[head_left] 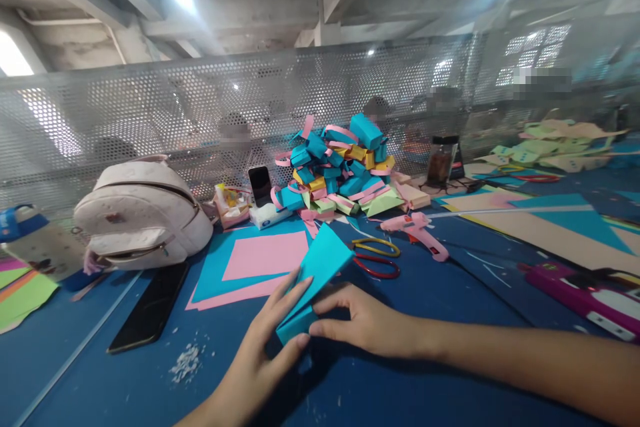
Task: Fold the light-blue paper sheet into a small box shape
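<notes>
Both of my hands hold a folded piece of blue paper (323, 260) above the blue table. My left hand (265, 333) grips it from the left, with the thumb at the lower edge and the fingers along the upper face. My right hand (365, 323) pinches the lower right edge between thumb and fingers. Just beyond the paper lie scissors (377, 268) with red and yellow handles, partly hidden by it. Flat sheets of pink paper (267, 255) and blue paper (213, 280) lie to the left.
A heap of folded paper pieces (345, 170) stands at the back. A pink glue gun (417, 230) lies right of the scissors, its cord trailing towards a purple power strip (580, 293). A white backpack (143, 213) and black phone (150, 307) are left. Behind rises a perforated metal screen (195, 100).
</notes>
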The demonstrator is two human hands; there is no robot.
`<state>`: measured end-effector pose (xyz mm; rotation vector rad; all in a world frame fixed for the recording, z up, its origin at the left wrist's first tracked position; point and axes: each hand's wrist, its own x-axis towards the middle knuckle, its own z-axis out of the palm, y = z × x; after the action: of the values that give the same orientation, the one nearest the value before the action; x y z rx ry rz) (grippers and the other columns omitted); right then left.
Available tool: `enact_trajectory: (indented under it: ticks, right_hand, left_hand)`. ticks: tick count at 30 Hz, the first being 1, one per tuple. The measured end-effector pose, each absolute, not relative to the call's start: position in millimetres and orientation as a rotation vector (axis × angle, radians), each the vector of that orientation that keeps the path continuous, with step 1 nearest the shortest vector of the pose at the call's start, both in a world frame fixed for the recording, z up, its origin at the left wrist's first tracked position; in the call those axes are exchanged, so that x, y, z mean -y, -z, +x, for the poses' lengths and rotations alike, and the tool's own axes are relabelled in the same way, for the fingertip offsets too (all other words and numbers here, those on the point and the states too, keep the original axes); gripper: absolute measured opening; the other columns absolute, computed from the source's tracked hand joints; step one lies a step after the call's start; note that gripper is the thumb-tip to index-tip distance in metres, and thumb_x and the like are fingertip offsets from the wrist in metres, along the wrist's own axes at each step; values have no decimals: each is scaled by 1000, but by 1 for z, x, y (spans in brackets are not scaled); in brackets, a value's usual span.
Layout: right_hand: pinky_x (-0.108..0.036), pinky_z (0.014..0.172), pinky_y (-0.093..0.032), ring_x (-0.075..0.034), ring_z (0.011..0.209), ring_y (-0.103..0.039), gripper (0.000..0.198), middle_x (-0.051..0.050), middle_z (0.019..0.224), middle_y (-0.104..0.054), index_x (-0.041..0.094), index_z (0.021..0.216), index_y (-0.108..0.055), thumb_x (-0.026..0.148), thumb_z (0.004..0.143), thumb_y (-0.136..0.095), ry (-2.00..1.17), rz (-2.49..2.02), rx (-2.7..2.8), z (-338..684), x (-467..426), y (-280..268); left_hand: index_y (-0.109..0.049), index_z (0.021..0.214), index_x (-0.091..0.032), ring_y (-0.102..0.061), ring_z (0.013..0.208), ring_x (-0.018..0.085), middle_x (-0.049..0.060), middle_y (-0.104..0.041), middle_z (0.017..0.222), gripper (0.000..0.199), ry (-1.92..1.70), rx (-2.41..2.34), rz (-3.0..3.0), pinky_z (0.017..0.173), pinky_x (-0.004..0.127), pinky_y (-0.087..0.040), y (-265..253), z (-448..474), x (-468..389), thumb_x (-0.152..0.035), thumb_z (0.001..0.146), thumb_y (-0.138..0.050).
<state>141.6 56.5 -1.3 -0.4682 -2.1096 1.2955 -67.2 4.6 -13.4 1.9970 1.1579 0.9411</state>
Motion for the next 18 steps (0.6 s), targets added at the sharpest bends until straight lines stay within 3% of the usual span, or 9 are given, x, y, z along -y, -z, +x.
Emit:
enact_trajectory:
  ticks: [6,9,13,18]
  right_hand:
    - [-42,108,-36,-25,119,-55,20,-6,119,-68,23,103,-75,29,87,-64,-1016,-598,2281,143,-64,15]
    - [-42,109,-35,-26,124,-52,29,-7,125,-64,22,113,-71,31,85,-67,-1025,-615,2344,144,-68,17]
    - [-41,110,-36,-27,128,-48,63,-9,135,-57,22,135,-55,42,78,-74,-1089,-577,2354,146,-72,17]
    - [-44,111,-35,-26,128,-48,58,-8,138,-55,23,136,-54,51,86,-64,-1257,-606,2206,145,-71,19]
  left_hand:
    - [-30,148,-40,-17,146,29,-3,-19,160,53,-800,-1248,2278,118,50,-15,17,-74,-10,-34,98,-46]
    - [-22,150,-42,-13,147,28,-4,-16,160,56,-662,-1265,2324,118,52,-10,19,-76,-13,-36,99,-42]
    - [-19,151,-42,-14,147,28,-4,-14,161,56,-582,-1220,2386,117,54,-7,19,-75,-13,-35,100,-41]
    - [-18,151,-41,-14,147,29,-3,-13,161,58,-609,-1196,2378,117,54,-13,21,-76,-12,-35,99,-41]
